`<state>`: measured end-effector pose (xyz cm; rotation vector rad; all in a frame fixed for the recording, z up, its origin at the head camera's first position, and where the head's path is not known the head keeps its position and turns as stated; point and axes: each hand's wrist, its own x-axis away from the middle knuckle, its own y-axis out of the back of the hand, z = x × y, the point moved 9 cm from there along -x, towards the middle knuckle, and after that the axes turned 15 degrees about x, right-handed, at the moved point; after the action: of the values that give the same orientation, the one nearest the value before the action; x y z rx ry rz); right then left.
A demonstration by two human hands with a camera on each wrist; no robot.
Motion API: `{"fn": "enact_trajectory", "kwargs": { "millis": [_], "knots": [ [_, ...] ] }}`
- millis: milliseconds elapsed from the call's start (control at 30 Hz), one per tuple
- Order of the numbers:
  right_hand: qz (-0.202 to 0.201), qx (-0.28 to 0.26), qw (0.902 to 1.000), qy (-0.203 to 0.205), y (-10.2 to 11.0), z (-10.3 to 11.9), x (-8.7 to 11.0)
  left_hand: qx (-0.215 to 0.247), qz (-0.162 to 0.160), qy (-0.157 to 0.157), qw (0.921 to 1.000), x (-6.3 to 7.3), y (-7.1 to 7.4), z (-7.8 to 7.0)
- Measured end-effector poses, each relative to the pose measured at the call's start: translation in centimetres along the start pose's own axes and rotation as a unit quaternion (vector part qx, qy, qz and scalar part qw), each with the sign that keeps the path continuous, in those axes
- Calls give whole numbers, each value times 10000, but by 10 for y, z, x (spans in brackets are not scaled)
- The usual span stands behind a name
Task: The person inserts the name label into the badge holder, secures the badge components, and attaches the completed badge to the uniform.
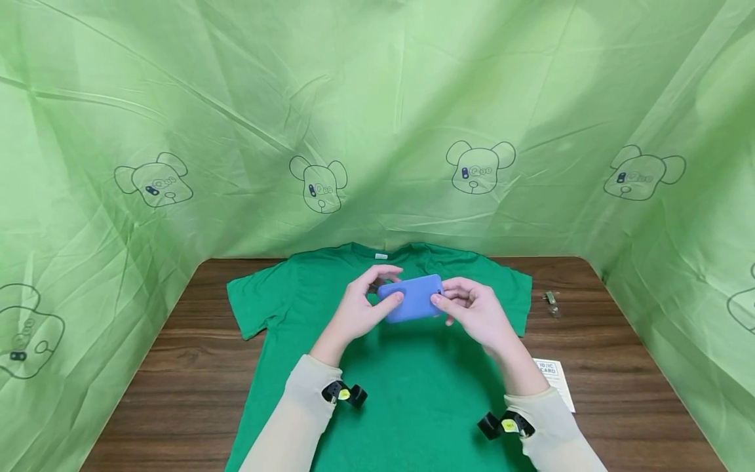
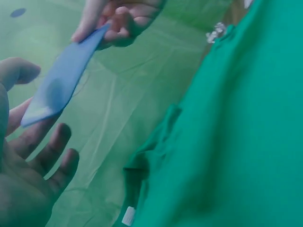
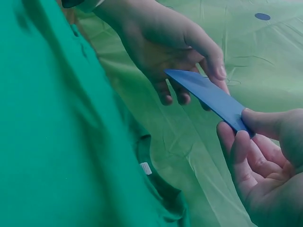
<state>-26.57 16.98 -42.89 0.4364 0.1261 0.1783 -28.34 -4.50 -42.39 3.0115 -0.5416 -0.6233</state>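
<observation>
T-shirt (image 1: pixel 413 393): matt, soft cloth. Blue flat piece (image 1: pixel 415 299) above it: smooth plastic by appearance, slight sheen. Tabletop (image 1: pixel 189 357) beneath it: wood-grained. Curtain (image 1: pixel 389 85) behind it: wrinkled fabric, faintly glossy. Slip (image 1: pixel 559 385) right of it: printed paper

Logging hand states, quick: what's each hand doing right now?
Left hand: open, loosely around one end of the blue card, not pinching it.
Right hand: closed, pinching the card's other end.
</observation>
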Motion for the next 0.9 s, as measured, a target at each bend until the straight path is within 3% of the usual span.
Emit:
{"fn": "enact_trajectory", "kwargs": {
  "millis": [333,900],
  "knots": [
    [-12,-122,9999,-72,3,1,0,173,174,212,9995,1,4,4],
    [21,-119,9998,-133,1,-1,1,548,55,491,9973,2,9,2]
  ]
}}
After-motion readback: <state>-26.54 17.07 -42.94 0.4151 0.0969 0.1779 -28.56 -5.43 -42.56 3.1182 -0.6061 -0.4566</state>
